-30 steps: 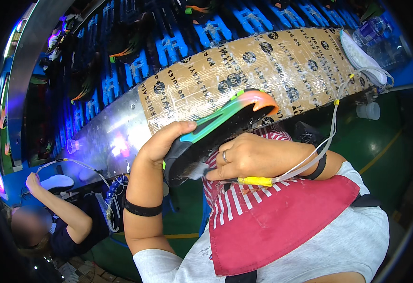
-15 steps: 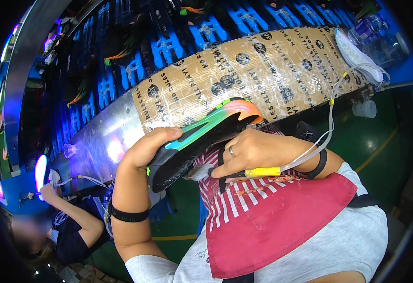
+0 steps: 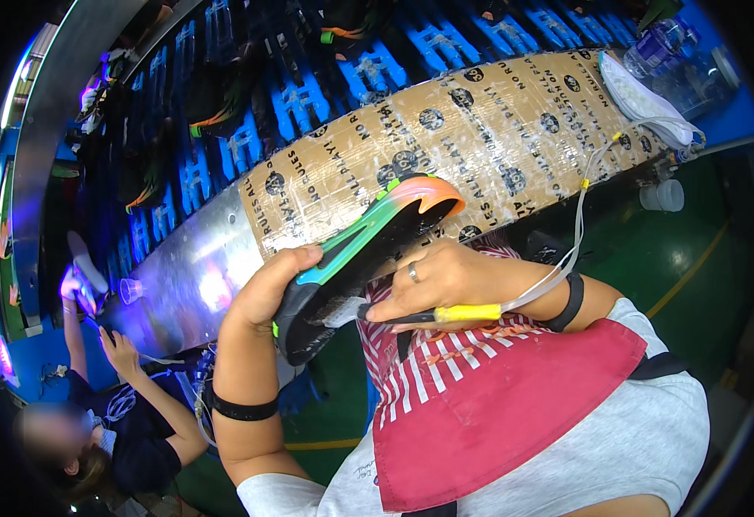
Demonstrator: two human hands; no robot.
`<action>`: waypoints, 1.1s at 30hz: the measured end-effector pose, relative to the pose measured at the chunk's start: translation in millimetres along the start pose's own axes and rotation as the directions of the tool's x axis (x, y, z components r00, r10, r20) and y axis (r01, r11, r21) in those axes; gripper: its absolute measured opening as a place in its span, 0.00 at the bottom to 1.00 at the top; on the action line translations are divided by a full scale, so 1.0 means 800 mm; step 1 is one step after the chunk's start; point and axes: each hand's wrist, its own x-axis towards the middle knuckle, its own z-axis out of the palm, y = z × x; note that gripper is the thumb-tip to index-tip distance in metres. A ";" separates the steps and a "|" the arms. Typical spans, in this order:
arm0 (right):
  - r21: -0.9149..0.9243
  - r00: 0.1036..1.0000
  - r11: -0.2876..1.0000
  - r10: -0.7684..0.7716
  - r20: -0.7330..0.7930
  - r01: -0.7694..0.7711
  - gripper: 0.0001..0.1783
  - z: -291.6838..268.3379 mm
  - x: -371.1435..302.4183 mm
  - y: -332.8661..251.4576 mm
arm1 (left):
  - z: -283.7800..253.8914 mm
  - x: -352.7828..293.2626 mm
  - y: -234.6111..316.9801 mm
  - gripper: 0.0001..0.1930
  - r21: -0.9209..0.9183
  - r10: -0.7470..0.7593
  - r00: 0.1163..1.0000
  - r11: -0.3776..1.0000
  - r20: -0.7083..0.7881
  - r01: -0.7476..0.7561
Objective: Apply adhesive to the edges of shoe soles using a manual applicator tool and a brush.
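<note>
A shoe sole (image 3: 355, 239) is tilted up in front of me, its rim fading from black through green to orange and its inside black. My left hand (image 3: 263, 291) grips its lower left end, thumb along the outer rim. In my closed right hand (image 3: 446, 280) is a brush (image 3: 467, 314) with a yellow-wrapped handle and a clear tube running from its end. The pale bristles press against the black inside of the sole, near its lower end. My left fingers are mostly hidden behind the sole.
A cardboard-covered bench (image 3: 480, 142) lies beyond, with bare metal (image 3: 192, 258) at its left. Behind runs a line of blue racks (image 3: 304, 99). A white sole-shaped piece (image 3: 640, 99) and plastic bottles (image 3: 657, 47) are at the far right. A co-worker (image 3: 127, 414) sits at lower left.
The brush has moved left and up, its bristles now on the sole's inside. The sole has shifted slightly left. The co-worker's arms have moved, and both their hands now show.
</note>
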 end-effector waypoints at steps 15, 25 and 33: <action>0.378 0.840 0.783 0.542 -0.025 -0.494 0.12 -0.005 -0.002 0.010 | 0.016 0.013 -0.056 0.27 -0.233 0.256 0.967 0.939 -0.014 -0.252; 0.473 0.763 0.704 0.639 -0.095 -0.530 0.12 -0.022 -0.009 0.016 | 0.024 0.016 -0.078 0.30 -0.530 0.257 0.966 0.820 0.004 -0.216; -0.173 0.873 0.953 0.142 -0.466 -0.248 0.12 -0.017 -0.005 0.017 | 0.030 0.016 -0.092 0.29 -0.653 0.259 0.962 0.714 -0.086 -0.251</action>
